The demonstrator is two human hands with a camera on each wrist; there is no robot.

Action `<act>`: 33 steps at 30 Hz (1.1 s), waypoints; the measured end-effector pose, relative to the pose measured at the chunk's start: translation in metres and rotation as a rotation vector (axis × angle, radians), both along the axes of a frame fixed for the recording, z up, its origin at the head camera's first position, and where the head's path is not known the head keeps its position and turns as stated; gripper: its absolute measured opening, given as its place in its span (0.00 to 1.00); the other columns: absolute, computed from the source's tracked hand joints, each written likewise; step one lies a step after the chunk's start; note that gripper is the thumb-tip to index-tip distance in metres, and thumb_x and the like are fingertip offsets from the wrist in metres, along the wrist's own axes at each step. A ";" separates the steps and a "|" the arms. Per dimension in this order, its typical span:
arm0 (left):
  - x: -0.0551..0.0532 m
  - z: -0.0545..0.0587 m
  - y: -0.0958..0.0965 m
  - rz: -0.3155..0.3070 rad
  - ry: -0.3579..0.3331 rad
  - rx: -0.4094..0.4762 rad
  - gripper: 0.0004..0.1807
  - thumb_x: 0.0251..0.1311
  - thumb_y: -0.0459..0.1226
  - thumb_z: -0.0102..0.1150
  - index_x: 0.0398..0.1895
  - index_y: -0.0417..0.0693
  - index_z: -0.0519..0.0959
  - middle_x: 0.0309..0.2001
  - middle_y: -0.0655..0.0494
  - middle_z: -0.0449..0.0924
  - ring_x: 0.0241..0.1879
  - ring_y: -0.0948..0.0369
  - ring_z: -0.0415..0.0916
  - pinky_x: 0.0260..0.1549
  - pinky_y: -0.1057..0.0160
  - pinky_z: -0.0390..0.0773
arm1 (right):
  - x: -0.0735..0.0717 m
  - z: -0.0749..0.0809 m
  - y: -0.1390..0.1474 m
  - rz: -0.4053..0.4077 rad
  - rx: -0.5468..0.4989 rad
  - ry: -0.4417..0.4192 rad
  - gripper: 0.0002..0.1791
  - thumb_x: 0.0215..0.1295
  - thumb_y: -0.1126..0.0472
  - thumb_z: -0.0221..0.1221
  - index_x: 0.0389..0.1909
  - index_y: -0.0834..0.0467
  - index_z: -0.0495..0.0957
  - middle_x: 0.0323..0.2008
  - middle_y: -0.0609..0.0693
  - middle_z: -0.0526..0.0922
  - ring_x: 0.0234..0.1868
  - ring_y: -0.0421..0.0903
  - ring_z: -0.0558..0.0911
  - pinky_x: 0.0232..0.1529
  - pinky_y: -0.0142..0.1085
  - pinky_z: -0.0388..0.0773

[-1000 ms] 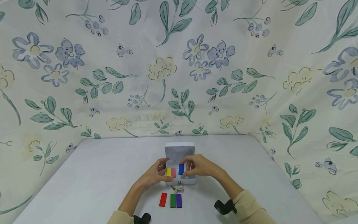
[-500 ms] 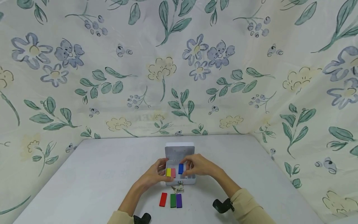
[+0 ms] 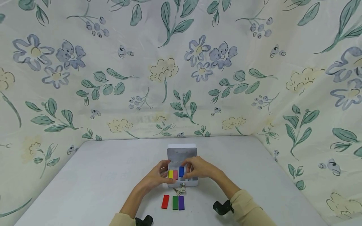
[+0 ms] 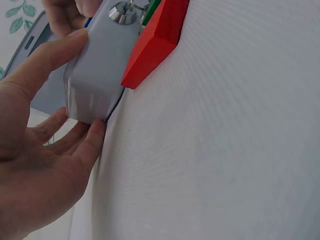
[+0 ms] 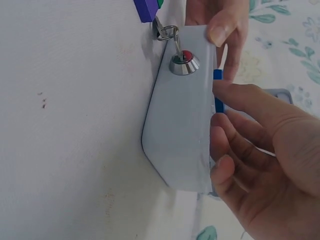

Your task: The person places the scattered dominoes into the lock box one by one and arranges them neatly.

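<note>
my right hand (image 3: 199,167) is narrowed, thumb and fingers pinching the blue block (image 3: 181,172) by its two ends. the block is inside the open box (image 3: 193,183), near the middle; in the right wrist view, part of it shows above the front edge. the other fingers of this hand are bent, close to the right end of the box.

my left hand (image 3: 156,176) holds the box at its left end, thumb on the top edge of the front, other fingers round the side and low corner.

in the box, to the left of the blue block, a yellow block (image 3: 170,174) and a pink block (image 3: 175,174) stand side by side, the yellow one farther left. the grey lid (image 3: 182,154) is raised at the back.

on the box's front is a round silver lock (image 5: 184,64) with a key in it; more keys (image 3: 179,191) hang from a ring just in front.

nearer me on the white table (image 3: 113,175) lie a red block (image 3: 165,201), slightly tilted, and, apart from it to the right, a green block (image 3: 175,202) and a purple block (image 3: 181,202) close together.

my sleeves (image 3: 249,208) are beige, with a black device (image 3: 222,207) at each wrist. beyond the table hangs a cloth (image 3: 167,97) printed with flowers and leaves.
</note>
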State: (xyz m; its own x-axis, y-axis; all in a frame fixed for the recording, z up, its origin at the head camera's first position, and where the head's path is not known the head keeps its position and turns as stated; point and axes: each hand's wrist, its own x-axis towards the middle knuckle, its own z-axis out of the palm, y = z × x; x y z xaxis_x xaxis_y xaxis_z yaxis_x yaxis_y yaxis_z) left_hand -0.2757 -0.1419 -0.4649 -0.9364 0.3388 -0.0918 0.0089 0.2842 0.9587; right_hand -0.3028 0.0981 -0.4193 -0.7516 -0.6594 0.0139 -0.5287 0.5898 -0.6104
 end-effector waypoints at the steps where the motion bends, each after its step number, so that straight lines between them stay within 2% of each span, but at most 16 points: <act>1: 0.000 0.000 0.000 -0.001 -0.001 0.000 0.52 0.47 0.39 0.75 0.74 0.48 0.55 0.76 0.41 0.54 0.74 0.38 0.54 0.70 0.41 0.63 | 0.000 0.000 0.000 -0.003 0.001 -0.004 0.23 0.57 0.59 0.70 0.53 0.61 0.80 0.26 0.44 0.79 0.29 0.40 0.77 0.31 0.23 0.76; 18: 0.000 0.001 0.000 -0.005 -0.012 0.010 0.52 0.47 0.39 0.75 0.74 0.47 0.54 0.76 0.40 0.53 0.74 0.38 0.53 0.70 0.41 0.62 | -0.004 -0.008 -0.004 -0.005 0.044 0.008 0.24 0.55 0.58 0.71 0.54 0.58 0.80 0.25 0.43 0.78 0.28 0.36 0.75 0.30 0.24 0.76; 33: -0.001 0.001 0.000 -0.008 -0.010 0.002 0.52 0.48 0.39 0.75 0.75 0.47 0.54 0.76 0.38 0.53 0.74 0.37 0.53 0.70 0.40 0.61 | -0.003 -0.015 -0.007 -0.015 0.025 0.015 0.22 0.56 0.60 0.70 0.53 0.59 0.81 0.25 0.45 0.80 0.27 0.36 0.75 0.28 0.23 0.75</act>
